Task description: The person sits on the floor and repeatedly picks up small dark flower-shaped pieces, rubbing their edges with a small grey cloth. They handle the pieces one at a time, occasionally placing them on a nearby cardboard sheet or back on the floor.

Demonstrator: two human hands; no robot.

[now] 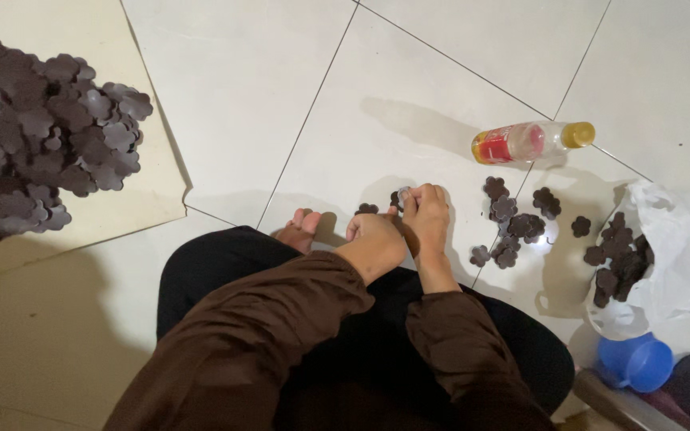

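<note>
A dark flower-shaped piece [400, 196] sits pinched between both hands, just above the white tiled floor [281, 96] in front of the seated person's foot [301, 227]; the left hand [377, 237] and right hand [426, 214] are pressed together, fingertips closed on it; a big heap of the same pieces [41, 128] lies on a pale board [113, 211] at the left, seemingly finished; a loose scatter [513, 219] and a white bag of pieces [620, 263] remain at the right; a plastic bottle [530, 141] lies nearby

Plastic bottle [530, 142]; blue cup [637, 361]; white bag [684, 255].
</note>
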